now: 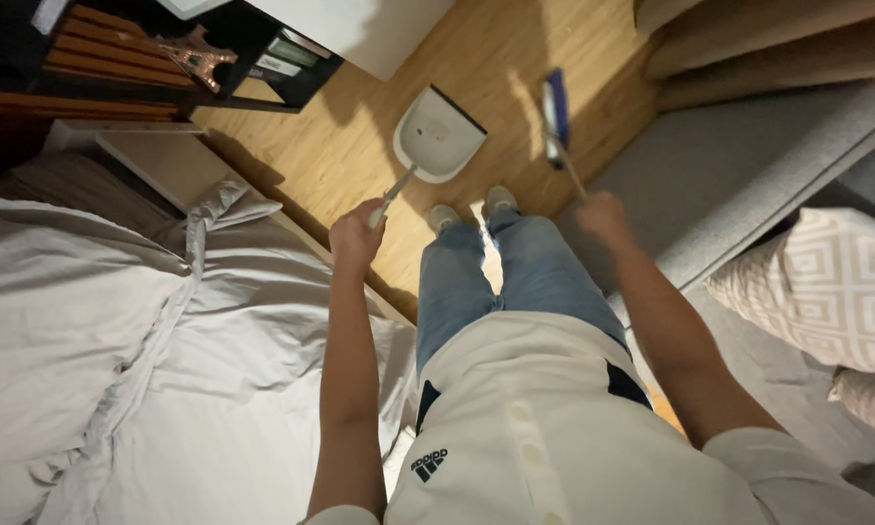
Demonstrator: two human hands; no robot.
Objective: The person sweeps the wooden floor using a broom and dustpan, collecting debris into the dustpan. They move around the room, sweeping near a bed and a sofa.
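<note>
My left hand (356,236) grips the long handle of a white dustpan (438,133), whose pan rests on the wooden floor just ahead of my feet. My right hand (602,216) holds the thin stick of a broom (555,122). Its blue and white head is blurred and sits on the floor to the right of the dustpan. I stand in blue jeans and light shoes between the two tools.
A bed with rumpled grey sheets (117,340) fills the left side. A grey sofa (748,165) with a patterned cushion (826,287) lies on the right. A dark shelf unit (117,58) stands at the top left, and a white cabinet (360,29) at the top.
</note>
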